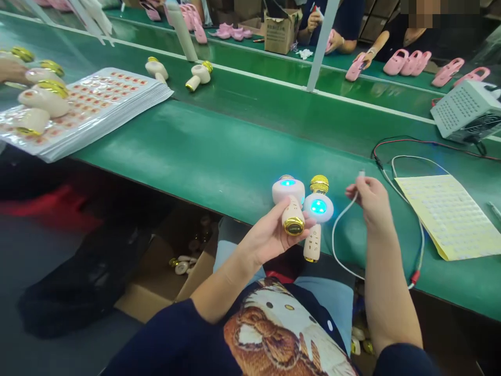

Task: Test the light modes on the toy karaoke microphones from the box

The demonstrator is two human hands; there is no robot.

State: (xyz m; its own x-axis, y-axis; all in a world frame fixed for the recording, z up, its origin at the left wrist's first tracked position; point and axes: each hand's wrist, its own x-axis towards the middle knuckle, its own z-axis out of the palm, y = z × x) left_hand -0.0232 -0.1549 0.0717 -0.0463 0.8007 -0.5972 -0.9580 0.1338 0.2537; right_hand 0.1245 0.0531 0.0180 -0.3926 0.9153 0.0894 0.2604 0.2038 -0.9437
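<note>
My left hand (270, 235) is closed around the handle of a cream toy microphone (293, 211), its gold base tilted toward me and a blue light glowing on its round body. Beside it a second microphone (312, 241) lies at the bench edge, gold mesh head away from me, also lit blue. To the right, my right hand (371, 201) pinches the plug end of a white cable (337, 222). The plug tip points up and stands apart from both microphones. The cable loops down toward a red band near the bench edge.
A yellow sticker sheet (438, 209) and a grey power supply (465, 112) are at right. Stacked sheets (117, 112) bear more microphones at left. Below the green bench (188, 151) sits a cardboard box (148, 282). Co-workers handle pink shoe-shaped items (395, 62) across the line.
</note>
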